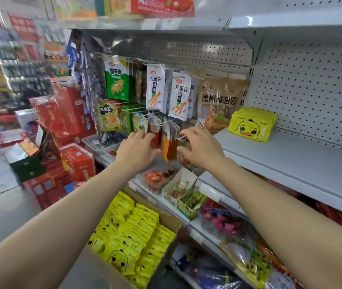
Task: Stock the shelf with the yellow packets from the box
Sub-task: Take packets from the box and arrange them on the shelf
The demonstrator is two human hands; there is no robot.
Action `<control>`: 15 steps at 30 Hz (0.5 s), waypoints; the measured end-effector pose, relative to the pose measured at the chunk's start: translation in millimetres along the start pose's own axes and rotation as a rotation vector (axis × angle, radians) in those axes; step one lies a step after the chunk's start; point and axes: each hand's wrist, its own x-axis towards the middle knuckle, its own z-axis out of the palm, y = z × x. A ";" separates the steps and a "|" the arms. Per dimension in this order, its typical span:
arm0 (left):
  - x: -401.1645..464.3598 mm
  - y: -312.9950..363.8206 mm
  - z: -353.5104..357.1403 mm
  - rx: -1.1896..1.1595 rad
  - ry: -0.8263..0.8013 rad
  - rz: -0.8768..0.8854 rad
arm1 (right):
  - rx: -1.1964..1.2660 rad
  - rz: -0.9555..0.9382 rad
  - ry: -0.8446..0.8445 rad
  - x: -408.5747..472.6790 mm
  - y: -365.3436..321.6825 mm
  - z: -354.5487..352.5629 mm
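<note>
Several yellow duck-face packets (132, 232) fill an open cardboard box (172, 221) on the floor below my arms. A small stack of the same yellow packets (251, 124) lies on the white shelf (291, 155) at the right, against the pegboard back. My left hand (136, 149) and my right hand (202, 148) are both raised to a bunch of brown and orange snack packets (169, 142) hanging from a wire hook. They flank the bunch, fingers stretched out and touching it. Neither hand holds a yellow packet.
More hanging snacks, green (117, 80) and white (155, 88), fill the hooks above. A brown-labelled bag (220, 101) stands left of the yellow stack. Lower shelves hold small display cartons (181, 187) and bagged goods. Red gift boxes (67, 113) are piled on the left.
</note>
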 end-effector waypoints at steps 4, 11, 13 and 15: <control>-2.8 -37.5 4.3 -0.006 -0.023 -0.042 | 0.034 -0.035 -0.071 22.8 -29.5 24.6; 22.6 -131.1 40.0 0.004 -0.069 -0.083 | 0.099 -0.076 -0.158 94.2 -85.3 99.5; 37.4 -164.1 59.8 0.006 -0.107 -0.087 | 0.118 -0.059 -0.176 119.7 -97.3 132.9; 54.4 -197.3 83.5 0.005 -0.163 -0.089 | 0.136 -0.030 -0.230 145.9 -108.5 168.5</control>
